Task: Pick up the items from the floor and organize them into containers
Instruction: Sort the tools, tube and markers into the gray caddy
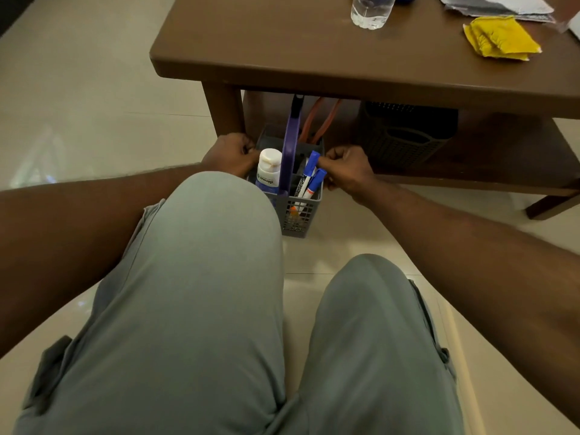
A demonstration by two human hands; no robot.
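1. The brown table has a lower shelf, where a dark basket already sits well back.
2. The grey basket stands at the shelf's near left corner, its front over the floor. I cannot tell whether it is lifted or resting.
3. The left hand has its fingers curled on the basket's left rim. The right hand is curled on the right rim, so 2 hands hold it.
4. A white bottle and blue markers stand upright inside, so sorting looks mostly done.
5. This looks like the stowing step. Next, the basket likely needs a level push onto the shelf, with its tall purple handle kept clear of the tabletop.
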